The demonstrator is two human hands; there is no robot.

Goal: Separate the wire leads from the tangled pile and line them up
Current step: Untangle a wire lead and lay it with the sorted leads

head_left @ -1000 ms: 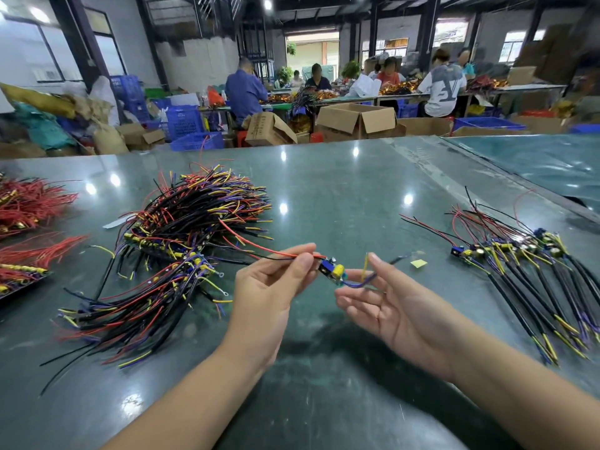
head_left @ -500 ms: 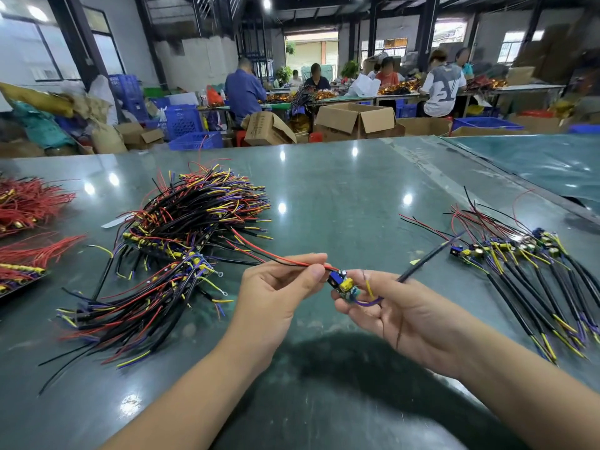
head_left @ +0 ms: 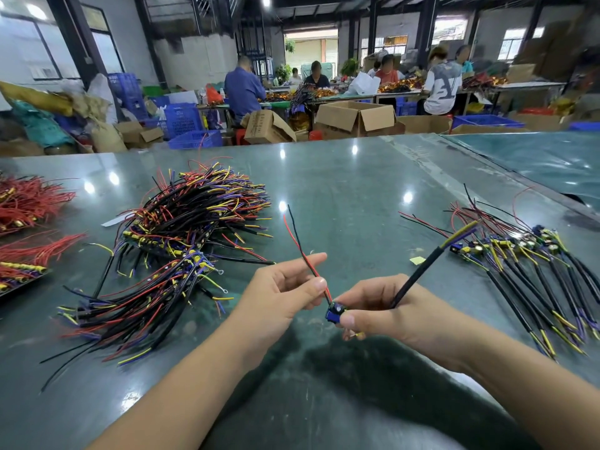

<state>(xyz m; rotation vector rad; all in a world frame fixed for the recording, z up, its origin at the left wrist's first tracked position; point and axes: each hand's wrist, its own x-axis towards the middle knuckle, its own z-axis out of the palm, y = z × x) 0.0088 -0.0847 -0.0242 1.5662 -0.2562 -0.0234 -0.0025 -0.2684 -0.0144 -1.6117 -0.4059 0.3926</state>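
A tangled pile of black, red, yellow and purple wire leads point(head_left: 175, 251) lies on the green table at the left. A row of lined-up leads point(head_left: 535, 271) lies at the right. Between them, above the table, I hold one wire lead point(head_left: 334, 315) with a small blue part. My left hand point(head_left: 282, 297) pinches its thin red and black wires, which point up and away. My right hand point(head_left: 389, 310) grips the blue part and the thick black cable, whose yellow and purple end points up to the right.
Bundles of red wires point(head_left: 29, 203) lie at the table's far left edge. A small yellow scrap point(head_left: 417, 260) sits near the lined-up row. Cardboard boxes point(head_left: 355, 116), blue crates and seated workers fill the room beyond the table's far edge.
The lead's red and black wires have come free of the pile and now stand up from my left hand. My right hand has closed round the blue part and the black cable.
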